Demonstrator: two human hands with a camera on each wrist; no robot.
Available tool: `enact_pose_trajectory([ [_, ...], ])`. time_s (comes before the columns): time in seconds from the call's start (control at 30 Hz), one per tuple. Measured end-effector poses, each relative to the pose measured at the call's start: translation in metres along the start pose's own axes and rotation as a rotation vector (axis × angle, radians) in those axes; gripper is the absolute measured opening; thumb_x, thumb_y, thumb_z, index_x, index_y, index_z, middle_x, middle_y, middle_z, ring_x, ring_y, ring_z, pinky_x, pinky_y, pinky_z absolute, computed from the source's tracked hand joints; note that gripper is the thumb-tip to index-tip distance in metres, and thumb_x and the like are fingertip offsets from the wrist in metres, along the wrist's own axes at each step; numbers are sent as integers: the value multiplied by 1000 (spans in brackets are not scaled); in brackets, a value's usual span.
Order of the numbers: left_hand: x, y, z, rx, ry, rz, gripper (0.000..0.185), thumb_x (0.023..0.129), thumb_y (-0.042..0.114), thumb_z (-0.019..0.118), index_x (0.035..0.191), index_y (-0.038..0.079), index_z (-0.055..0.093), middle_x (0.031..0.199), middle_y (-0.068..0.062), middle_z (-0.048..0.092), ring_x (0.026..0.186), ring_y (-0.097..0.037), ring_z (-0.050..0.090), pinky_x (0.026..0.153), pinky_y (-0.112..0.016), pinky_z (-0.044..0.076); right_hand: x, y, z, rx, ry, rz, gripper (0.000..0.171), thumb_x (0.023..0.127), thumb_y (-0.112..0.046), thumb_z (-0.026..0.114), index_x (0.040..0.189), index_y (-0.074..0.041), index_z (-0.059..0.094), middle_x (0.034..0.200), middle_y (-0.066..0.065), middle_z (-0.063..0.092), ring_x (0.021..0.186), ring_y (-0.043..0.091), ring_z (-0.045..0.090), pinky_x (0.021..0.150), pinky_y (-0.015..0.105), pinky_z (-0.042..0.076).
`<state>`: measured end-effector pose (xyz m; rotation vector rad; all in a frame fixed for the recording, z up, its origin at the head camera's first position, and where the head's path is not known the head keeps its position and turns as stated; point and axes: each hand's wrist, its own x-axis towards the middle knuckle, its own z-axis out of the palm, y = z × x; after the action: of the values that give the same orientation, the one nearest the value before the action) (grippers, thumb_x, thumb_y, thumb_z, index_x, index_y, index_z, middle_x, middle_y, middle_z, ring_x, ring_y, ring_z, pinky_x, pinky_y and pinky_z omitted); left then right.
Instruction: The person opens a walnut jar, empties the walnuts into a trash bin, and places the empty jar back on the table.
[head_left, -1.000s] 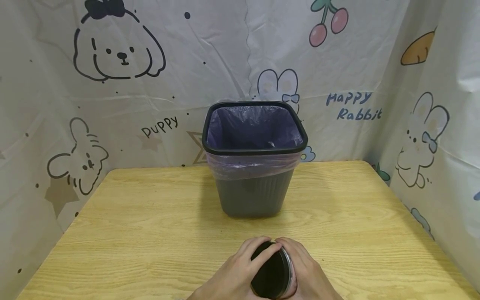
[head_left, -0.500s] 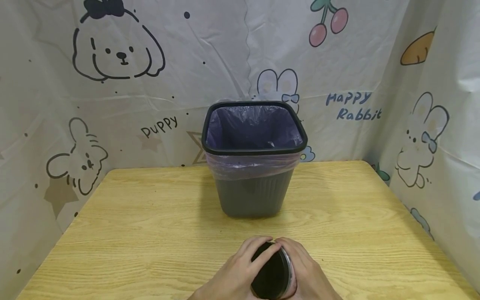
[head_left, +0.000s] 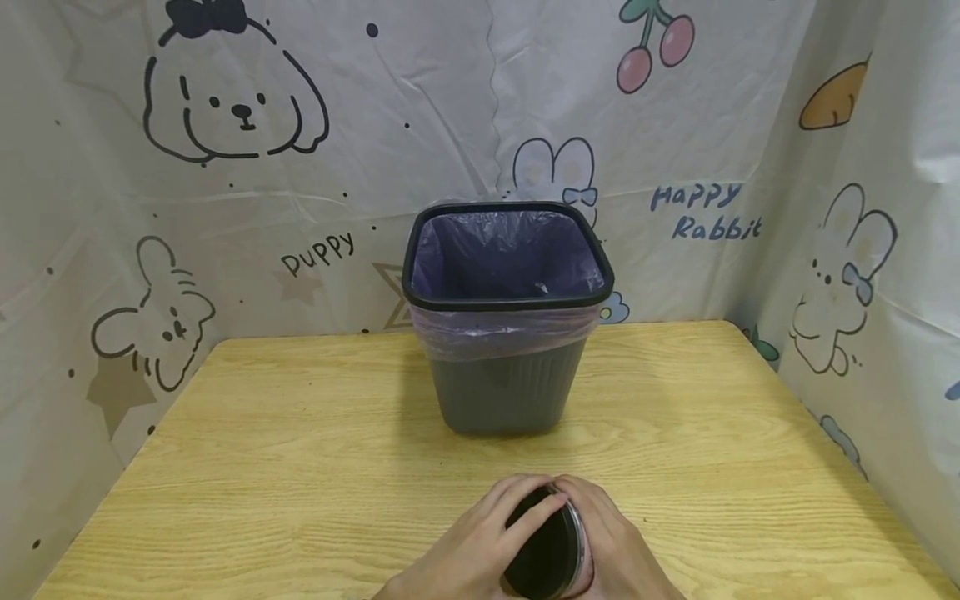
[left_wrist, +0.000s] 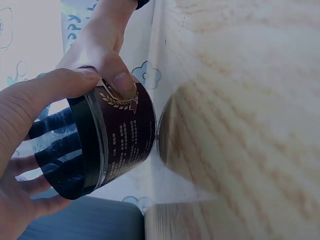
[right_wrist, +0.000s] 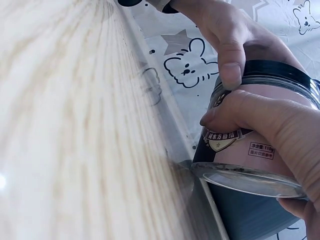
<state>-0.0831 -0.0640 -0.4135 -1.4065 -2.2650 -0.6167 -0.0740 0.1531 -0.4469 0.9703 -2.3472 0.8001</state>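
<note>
A round plastic jar [left_wrist: 125,137] with a black lid [head_left: 545,550] and a dark and pink printed label is between both hands at the bottom of the head view. My left hand [head_left: 472,542] grips the lid, fingers spread around its rim and thumb along its side. Lower down, my right hand [head_left: 618,546] holds the jar's body, its thumb [right_wrist: 240,112] pressed over the label. The jar leans, lid side toward the left. Its base is at or just above the table; contact cannot be told. The contents are hidden by label and hands.
A dark grey bin [head_left: 502,396] stands on the wooden table [head_left: 285,467] beyond the hands. A purple bag [head_left: 510,329] lines it and folds over its outside. Printed cloth [head_left: 435,100] hangs behind and along both sides.
The left hand's fingers have shifted slightly rightward over the lid. The right hand and the jar's body stay in nearly the same place.
</note>
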Motion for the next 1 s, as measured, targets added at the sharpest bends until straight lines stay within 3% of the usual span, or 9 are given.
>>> enact_pose_trajectory([
  [0.27, -1, 2, 1, 5, -2, -43, 101, 74, 58, 76, 149, 8, 32, 142, -10, 40, 126, -21, 43, 97, -34, 46, 1, 1, 1, -6, 23, -26, 111, 57, -63, 84, 140, -1, 44, 132, 12, 52, 117, 24, 52, 94, 29, 48],
  [0.43, -1, 3, 2, 11, 8, -56, 101, 72, 59, 76, 148, 8, 34, 140, -9, 42, 124, -21, 45, 96, -35, 47, 0, 0, 1, -7, 22, -16, 110, 57, -63, 84, 139, -1, 45, 132, 10, 52, 116, 23, 53, 88, 36, 52],
  [0.57, -2, 5, 2, -40, -27, -112, 101, 72, 56, 79, 149, 11, 32, 142, -9, 41, 125, -22, 44, 96, -36, 47, 0, 1, 1, -4, 24, -18, 110, 57, -62, 84, 139, -1, 45, 132, 10, 52, 116, 24, 53, 85, 40, 53],
  [0.73, -2, 7, 1, -86, -59, -165, 103, 72, 55, 79, 151, 13, 28, 142, -9, 40, 125, -22, 44, 93, -37, 49, 0, 1, 1, -5, 30, -22, 109, 57, -62, 85, 138, -1, 46, 131, 9, 52, 116, 23, 52, 94, 29, 48],
  [1.0, -3, 6, 1, -46, -53, -151, 103, 73, 58, 76, 152, 12, 27, 141, -9, 40, 123, -22, 45, 90, -34, 50, 1, 1, 2, -5, 39, -32, 109, 56, -62, 85, 137, 0, 47, 131, 10, 53, 116, 23, 52, 103, 17, 35],
])
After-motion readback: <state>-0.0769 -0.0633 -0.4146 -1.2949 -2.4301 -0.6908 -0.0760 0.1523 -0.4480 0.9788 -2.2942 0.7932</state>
